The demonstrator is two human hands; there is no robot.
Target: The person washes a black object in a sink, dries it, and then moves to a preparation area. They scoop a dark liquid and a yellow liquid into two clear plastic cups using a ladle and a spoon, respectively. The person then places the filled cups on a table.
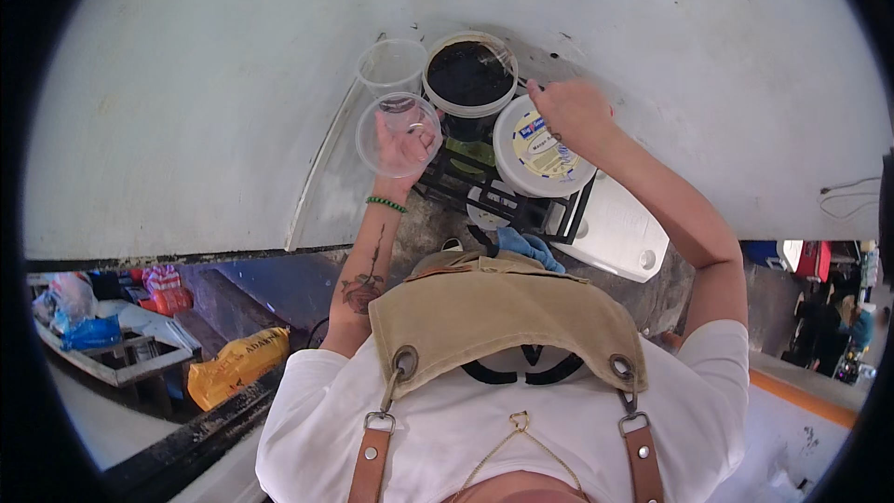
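Note:
My left hand [404, 147] holds a clear plastic cup [370, 136], its palm and fingers showing through the plastic. Just beyond it stands a second clear plastic container [380, 63]. To their right is a round plastic tub [471, 112] with a black substance [468, 73] inside. My right hand [576, 112] is closed around a thin utensil [522, 82] that reaches over the tub's right rim; the grip hides most of it. Below that hand sits a white round tub with a lid [517, 175], bearing a printed label and handwriting.
Under the tubs is a black plastic crate [576, 213]. A white plastic panel [621, 230] lies right of it. Pale walls [195, 119] rise around the work area. A yellow sack [241, 367] lies at lower left; a person [834, 328] is at far right.

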